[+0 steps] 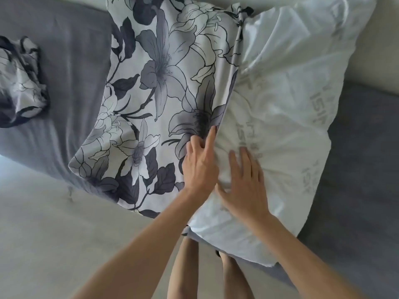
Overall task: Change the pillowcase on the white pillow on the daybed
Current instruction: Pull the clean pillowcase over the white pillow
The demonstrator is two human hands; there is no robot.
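On the grey daybed [71,61] the white pillow [287,108] lies half inside the flowered pillowcase [164,83], whose open edge your left hand [199,167] pinches while your right hand [244,184] presses flat, fingers straight, so pulling one-handed could bunch the filling and snag that edge.

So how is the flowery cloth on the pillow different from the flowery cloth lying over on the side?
The flowery pillowcase is spread smooth over part of the white pillow; the flowery bundle is crumpled in a heap on the grey bedcover. The left hand pinches the pillowcase's edge, while no hand touches the bundle. The pillowcase looks far larger, spread out. Both share the same dark-and-pale lily print.
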